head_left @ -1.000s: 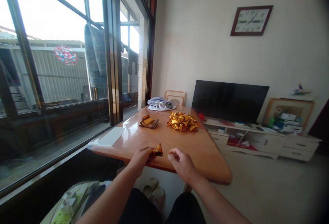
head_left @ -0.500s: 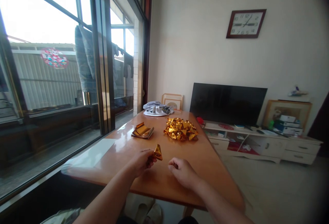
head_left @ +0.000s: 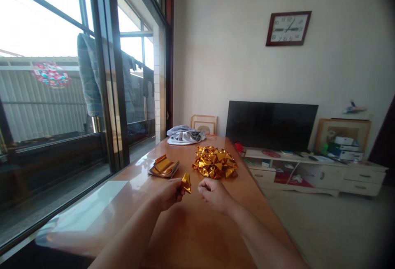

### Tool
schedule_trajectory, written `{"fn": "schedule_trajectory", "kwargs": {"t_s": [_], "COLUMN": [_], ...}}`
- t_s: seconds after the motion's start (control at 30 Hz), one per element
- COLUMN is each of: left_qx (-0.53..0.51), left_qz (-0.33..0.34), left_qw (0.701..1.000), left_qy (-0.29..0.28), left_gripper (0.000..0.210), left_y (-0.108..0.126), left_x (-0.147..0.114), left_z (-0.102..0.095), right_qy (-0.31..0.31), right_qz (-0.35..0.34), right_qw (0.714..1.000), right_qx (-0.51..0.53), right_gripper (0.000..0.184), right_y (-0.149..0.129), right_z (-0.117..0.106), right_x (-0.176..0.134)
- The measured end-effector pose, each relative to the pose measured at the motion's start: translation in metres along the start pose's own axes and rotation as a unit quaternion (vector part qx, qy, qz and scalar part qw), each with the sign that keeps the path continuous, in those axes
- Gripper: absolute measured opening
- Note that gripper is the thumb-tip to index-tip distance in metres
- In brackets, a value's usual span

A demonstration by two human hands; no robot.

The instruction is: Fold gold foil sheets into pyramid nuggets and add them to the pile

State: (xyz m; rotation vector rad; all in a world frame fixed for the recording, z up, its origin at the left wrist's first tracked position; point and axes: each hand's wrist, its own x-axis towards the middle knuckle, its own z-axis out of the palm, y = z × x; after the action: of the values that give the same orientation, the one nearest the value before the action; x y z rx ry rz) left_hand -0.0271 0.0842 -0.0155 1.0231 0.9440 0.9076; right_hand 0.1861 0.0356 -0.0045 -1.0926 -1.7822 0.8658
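Note:
My left hand (head_left: 171, 194) pinches a folded piece of gold foil paper (head_left: 186, 183) between thumb and fingers, above the table. A short gap to its right, my right hand (head_left: 214, 195) is curled closed, with no object visible in it. Just beyond the left hand lies a stack of flat gold foil sheets (head_left: 164, 166), its top sheet curling up. Past the right hand sits a heap of folded gold foil pieces (head_left: 215, 162), shiny and pointed.
The glossy wooden table (head_left: 191, 236) runs away from me. A pale sheet (head_left: 105, 195) lies at its left side, and folded clothes (head_left: 185, 134) rest at the far end. Windows (head_left: 46, 108) line the left. A television (head_left: 271, 125) stands on a low white cabinet (head_left: 327, 174).
The view has tilted and shifted slightly. The gold piece in my left hand has turned to stand more upright. My right hand has moved slightly closer to it, still curled.

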Motion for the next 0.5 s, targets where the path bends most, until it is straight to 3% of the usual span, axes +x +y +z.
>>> {"fn": "schedule_trajectory", "kwargs": {"t_s": [0.27, 0.5], "left_qx": [0.026, 0.075], "left_qz": [0.083, 0.161], "left_qw": [0.996, 0.979], "left_qy": [0.003, 0.097], "left_gripper": [0.021, 0.021], "left_y": [0.006, -0.017], "left_x": [0.037, 0.058], "left_z": [0.01, 0.006], "right_qy": [0.12, 0.168], "right_qz": [-0.009, 0.048], "right_qw": [0.991, 0.98], "right_qx": [0.06, 0.094], "right_gripper": [0.019, 0.02], "right_y": [0.026, 0.061], "right_z": [0.007, 0.022], "right_x": [0.038, 0.025]}}
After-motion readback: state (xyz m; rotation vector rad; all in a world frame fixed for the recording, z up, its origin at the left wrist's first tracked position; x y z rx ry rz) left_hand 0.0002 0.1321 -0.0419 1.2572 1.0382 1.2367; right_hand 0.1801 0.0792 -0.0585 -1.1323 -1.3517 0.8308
